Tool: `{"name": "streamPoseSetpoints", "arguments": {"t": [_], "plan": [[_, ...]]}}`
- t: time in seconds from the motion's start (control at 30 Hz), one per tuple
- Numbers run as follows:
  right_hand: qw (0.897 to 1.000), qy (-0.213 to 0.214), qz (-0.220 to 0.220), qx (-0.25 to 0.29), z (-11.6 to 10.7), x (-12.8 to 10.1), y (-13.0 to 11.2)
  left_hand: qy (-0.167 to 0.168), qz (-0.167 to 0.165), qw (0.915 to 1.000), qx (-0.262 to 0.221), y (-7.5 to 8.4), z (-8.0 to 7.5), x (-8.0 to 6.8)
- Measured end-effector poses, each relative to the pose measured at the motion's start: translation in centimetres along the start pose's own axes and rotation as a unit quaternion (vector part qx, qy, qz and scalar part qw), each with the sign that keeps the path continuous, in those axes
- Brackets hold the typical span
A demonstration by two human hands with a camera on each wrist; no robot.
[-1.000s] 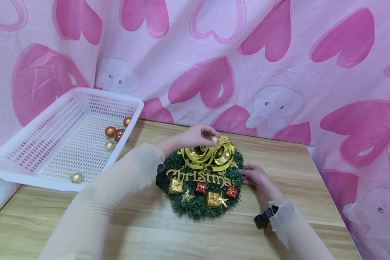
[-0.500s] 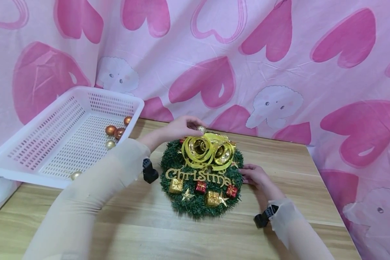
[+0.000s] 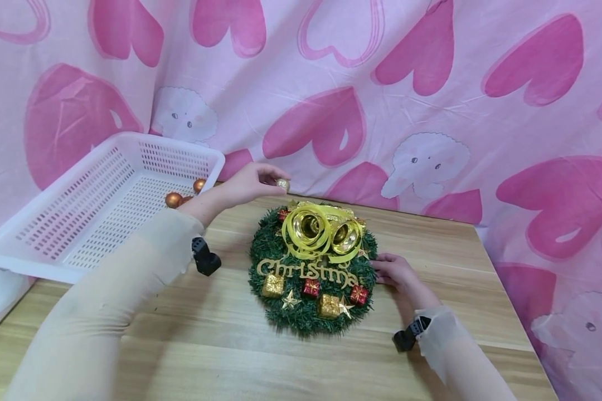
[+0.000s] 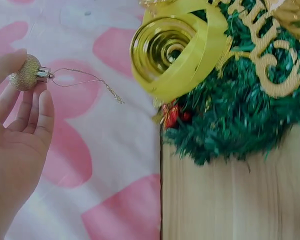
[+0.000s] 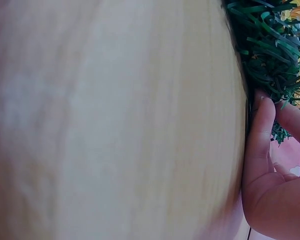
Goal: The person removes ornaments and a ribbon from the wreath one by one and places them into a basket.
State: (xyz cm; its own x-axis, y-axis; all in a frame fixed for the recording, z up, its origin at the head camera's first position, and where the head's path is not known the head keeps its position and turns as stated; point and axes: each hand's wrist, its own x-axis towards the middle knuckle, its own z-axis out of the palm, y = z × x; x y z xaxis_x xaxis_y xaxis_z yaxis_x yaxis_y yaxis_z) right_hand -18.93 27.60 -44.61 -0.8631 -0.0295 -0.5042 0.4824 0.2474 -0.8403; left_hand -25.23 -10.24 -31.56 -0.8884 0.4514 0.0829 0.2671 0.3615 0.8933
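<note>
One small glitter bauble (image 3: 282,184) was pinched in your left hand (image 3: 246,184), held in the air at the wreath's (image 3: 313,267) 11 o'clock. Likely featherlight, brittle, grippy; take the ball, not the thin loop. Your right hand (image 3: 393,273) lay flat, fingers straight, touching the wreath's 3 o'clock edge.

My left hand (image 3: 248,184) is raised, arm stretched forward and across, fingertips (image 4: 32,107) pinched together with the palm turned up. My right hand (image 3: 393,271) lies low and flat, fingers (image 5: 262,127) straight and pressing sideways, wrist bent, forearm angled back toward me. Both arms wear pale sleeves.
</note>
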Motion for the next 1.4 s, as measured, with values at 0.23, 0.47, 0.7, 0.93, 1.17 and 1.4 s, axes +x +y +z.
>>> {"name": "streamPoseSetpoints", "arguments": {"t": [0.23,0.47,0.7,0.93,1.17,1.4], "plan": [[1.0,-0.003,0.0,0.01,0.0,0.2,0.0,0.042,-0.021,0.9989,0.011,-0.4,-2.5,-1.2],[1.0,-0.007,-0.001,0.009,-0.1,0.2,0.0,0.092,-0.036,0.9951,0.004,-0.8,-5.0,-2.0],[1.0,-0.008,0.001,0.002,0.1,0.2,-0.1,0.107,-0.046,0.9931,0.006,-1.4,-6.7,-2.9],[1.0,-0.008,0.001,0.001,0.3,0.2,0.0,0.124,-0.087,0.9883,0.013,-1.9,-8.5,-4.2],[1.0,-0.01,0.0,0.001,0.2,0.2,0.1,0.138,-0.092,0.9859,0.024,-2.9,-10.0,-5.2],[1.0,-0.008,0.002,0.003,0.3,0.2,0.1,0.152,-0.103,0.9823,0.037,-3.9,-11.4,-6.5]]}}
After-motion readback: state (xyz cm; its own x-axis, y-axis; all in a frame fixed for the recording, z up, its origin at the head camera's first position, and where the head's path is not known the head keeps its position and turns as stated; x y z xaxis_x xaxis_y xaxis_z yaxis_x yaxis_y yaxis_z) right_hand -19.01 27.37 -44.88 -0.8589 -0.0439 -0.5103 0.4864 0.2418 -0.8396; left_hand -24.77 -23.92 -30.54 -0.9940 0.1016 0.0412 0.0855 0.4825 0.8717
